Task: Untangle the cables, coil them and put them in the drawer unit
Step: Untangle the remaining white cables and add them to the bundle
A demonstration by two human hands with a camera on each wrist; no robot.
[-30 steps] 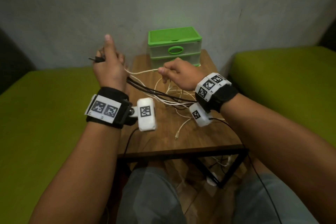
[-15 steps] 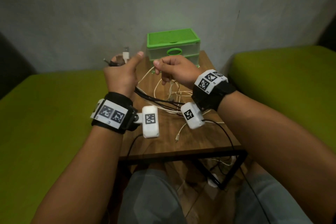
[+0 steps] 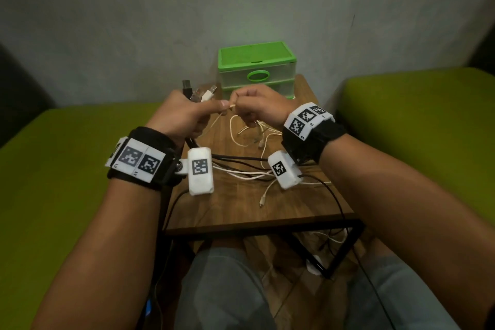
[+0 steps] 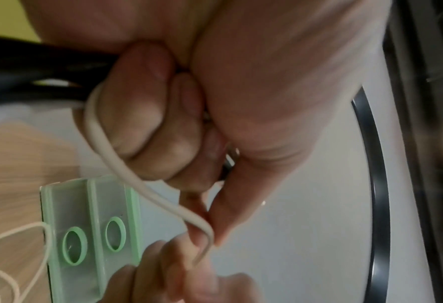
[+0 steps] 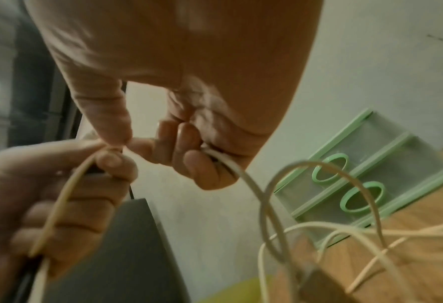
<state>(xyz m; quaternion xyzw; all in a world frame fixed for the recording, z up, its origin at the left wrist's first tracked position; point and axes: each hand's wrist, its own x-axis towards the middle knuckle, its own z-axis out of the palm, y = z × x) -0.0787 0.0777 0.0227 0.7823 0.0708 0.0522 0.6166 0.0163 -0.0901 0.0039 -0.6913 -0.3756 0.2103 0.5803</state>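
Note:
My left hand (image 3: 187, 115) is fisted round a bundle of cables, with black and white USB plugs (image 3: 199, 91) sticking up out of it. Black cables (image 3: 241, 159) trail from it across the table. Its thumb and forefinger also pinch a cream cable (image 4: 148, 190). My right hand (image 3: 257, 108) meets it fingertip to fingertip and pinches the same cream cable (image 5: 67, 184), with another loop (image 5: 241, 174) running through its curled fingers. Loose cream loops (image 3: 249, 139) hang down onto the wooden table (image 3: 241, 211). Behind stands the green drawer unit (image 3: 255, 69), both drawers shut.
A free cable end (image 3: 263, 199) lies near the table's front edge. Green cushions (image 3: 417, 126) flank the table on both sides, and a grey wall rises behind. More cables and a white plug lie on the floor (image 3: 321, 254) under the table frame.
My hands have come together from apart; the left one has dropped and turned, its plugs now pointing up. The right hand now pinches the cream cable right at the left thumb.

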